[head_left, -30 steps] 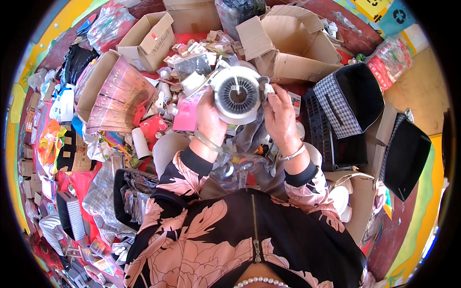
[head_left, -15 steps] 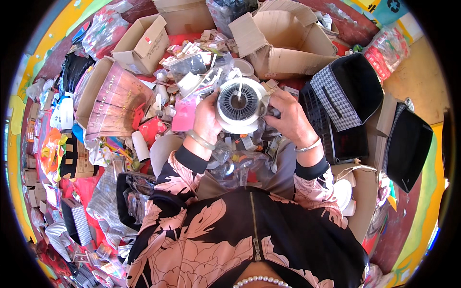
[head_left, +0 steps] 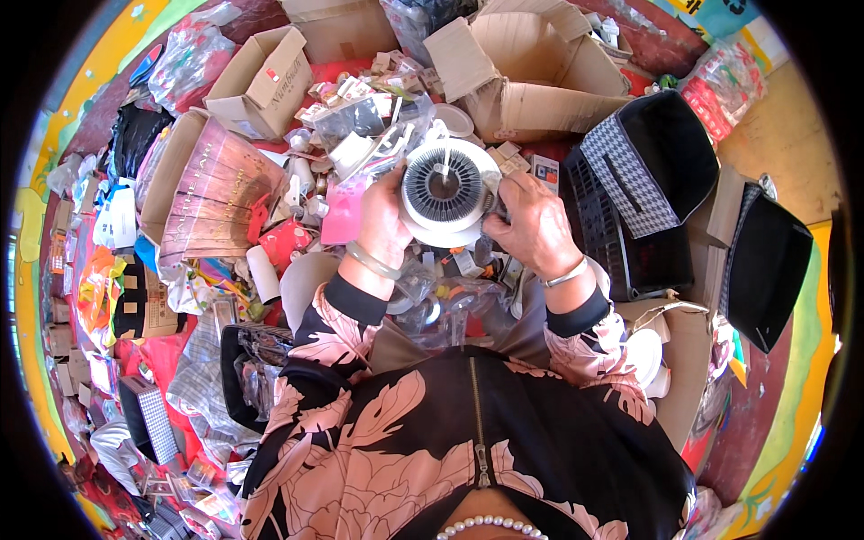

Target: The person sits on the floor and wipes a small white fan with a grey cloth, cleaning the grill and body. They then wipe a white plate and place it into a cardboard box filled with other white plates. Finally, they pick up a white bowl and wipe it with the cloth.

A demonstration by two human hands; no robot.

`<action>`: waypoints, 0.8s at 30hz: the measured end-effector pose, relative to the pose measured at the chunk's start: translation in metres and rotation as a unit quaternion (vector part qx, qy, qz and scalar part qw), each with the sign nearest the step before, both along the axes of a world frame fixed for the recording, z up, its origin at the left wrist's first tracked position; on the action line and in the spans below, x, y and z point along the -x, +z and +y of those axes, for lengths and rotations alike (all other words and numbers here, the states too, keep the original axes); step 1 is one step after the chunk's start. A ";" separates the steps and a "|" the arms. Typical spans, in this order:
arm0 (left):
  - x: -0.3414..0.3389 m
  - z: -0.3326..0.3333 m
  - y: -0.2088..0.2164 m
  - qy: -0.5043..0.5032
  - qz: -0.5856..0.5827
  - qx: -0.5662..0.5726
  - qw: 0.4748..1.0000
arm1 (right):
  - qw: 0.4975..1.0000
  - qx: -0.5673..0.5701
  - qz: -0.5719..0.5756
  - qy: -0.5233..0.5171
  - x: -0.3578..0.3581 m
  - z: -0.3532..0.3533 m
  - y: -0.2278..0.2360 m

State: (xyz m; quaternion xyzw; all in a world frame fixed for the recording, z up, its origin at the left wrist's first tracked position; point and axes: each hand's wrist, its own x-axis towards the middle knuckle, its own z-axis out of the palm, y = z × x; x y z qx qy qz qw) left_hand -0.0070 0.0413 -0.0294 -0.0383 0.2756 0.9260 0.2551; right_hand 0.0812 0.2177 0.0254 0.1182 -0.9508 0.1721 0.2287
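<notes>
A round white lamp (head_left: 444, 236) with a ring of dark radial heat-sink fins faces up in front of me, held above the pile. Wrapped round its left rim is my left hand (head_left: 384, 219), closed on it. My right hand (head_left: 533, 219) is at the right rim with its fingers curled and pinched together. A small greyish, partly see-through piece (head_left: 491, 192) shows between its fingertips and the lamp; its kind is unclear. Below the lamp, clear plastic packaging (head_left: 450, 310) and small parts lie between my knees.
Open cardboard boxes (head_left: 549, 112) stand beyond the pile. At the right are a black crate (head_left: 598, 247) and houndstooth-patterned bins (head_left: 621, 175). A pink-printed carton (head_left: 220, 198) stands left, near a pink sheet (head_left: 342, 211). Mixed packaging and scraps cover the floor.
The lamp has tilted slightly and sits a little higher in the view. My right hand has shifted slightly left and down, staying at its right rim. My left hand keeps its grip.
</notes>
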 end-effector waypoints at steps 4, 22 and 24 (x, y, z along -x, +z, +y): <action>0.000 -0.004 0.012 0.019 0.021 -0.006 1.000 | 0.999 0.031 -0.028 0.015 -0.003 -0.002 0.008; 0.021 -0.063 0.022 0.115 0.119 -0.036 0.986 | 0.970 -0.017 -0.147 -0.195 -0.004 0.032 -0.015; 0.027 -0.069 0.019 0.140 0.107 -0.074 0.981 | 0.981 0.063 -0.098 -0.157 -0.005 0.027 -0.002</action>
